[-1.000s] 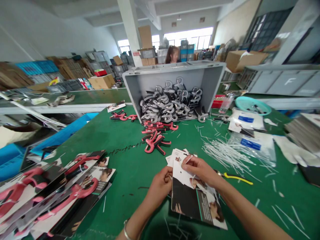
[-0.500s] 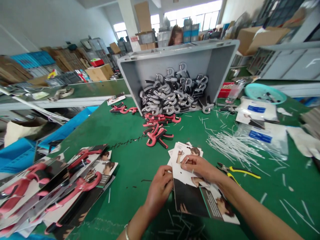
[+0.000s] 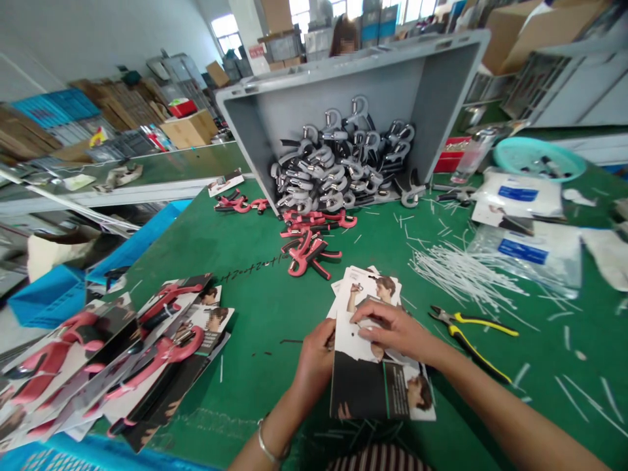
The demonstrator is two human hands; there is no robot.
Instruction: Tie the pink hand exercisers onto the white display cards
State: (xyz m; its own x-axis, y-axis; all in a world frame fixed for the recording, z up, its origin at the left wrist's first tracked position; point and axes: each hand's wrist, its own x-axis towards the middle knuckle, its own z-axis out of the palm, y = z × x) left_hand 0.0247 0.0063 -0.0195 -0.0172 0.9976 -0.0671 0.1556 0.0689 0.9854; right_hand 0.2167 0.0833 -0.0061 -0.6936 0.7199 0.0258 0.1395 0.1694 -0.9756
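Note:
My left hand (image 3: 315,356) grips the left edge of a printed backing card (image 3: 377,386) held just above the green table (image 3: 255,307). My right hand (image 3: 392,330) lies on the card's white upper part, fingers pinched together near its small holes; whether a thin white tie sits in them I cannot make out. More cards (image 3: 366,284) lie stacked just beyond. A small heap of pink hand grippers (image 3: 309,248) lies further out, in front of a tipped grey crate (image 3: 441,85) full of grey hand grippers (image 3: 338,170).
Finished cards with pink grippers (image 3: 122,353) pile up at the left. Yellow-handled pliers (image 3: 471,327) and a scatter of white plastic ties (image 3: 456,271) lie to the right, with plastic bags (image 3: 530,252) and a teal bowl (image 3: 540,157) behind. Another person (image 3: 343,36) stands beyond the crate.
The view has tilted down and moved closer. The card has come lower and squarer toward me, and my right hand has settled flatter on its top part.

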